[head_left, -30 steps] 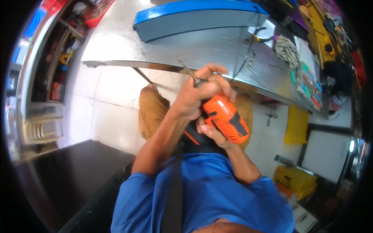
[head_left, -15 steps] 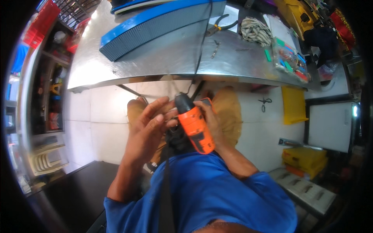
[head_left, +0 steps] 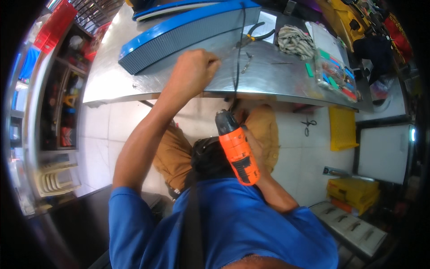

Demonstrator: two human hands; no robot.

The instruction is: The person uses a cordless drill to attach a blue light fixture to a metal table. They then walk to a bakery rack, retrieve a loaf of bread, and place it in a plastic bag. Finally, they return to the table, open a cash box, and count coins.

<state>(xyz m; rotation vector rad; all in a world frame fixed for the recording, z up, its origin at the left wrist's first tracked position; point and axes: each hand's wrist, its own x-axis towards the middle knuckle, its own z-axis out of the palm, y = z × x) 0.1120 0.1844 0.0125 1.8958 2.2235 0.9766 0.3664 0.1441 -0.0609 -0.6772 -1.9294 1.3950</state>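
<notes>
The left hand (head_left: pixel 197 69) reaches, curled, over the metal table (head_left: pixel 268 80).

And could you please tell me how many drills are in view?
1: the orange drill in the right hand, on the person's side of the metal table. Others could be hidden.

I can read no word, number or sign clearly from where I stand. The red-and-black item (head_left: pixel 396 36) far to my right bears yellow marks that look like lettering, too small and blurred to make out. On the orange drill (head_left: pixel 237 152) I hold, any markings are illegible to me.
</notes>
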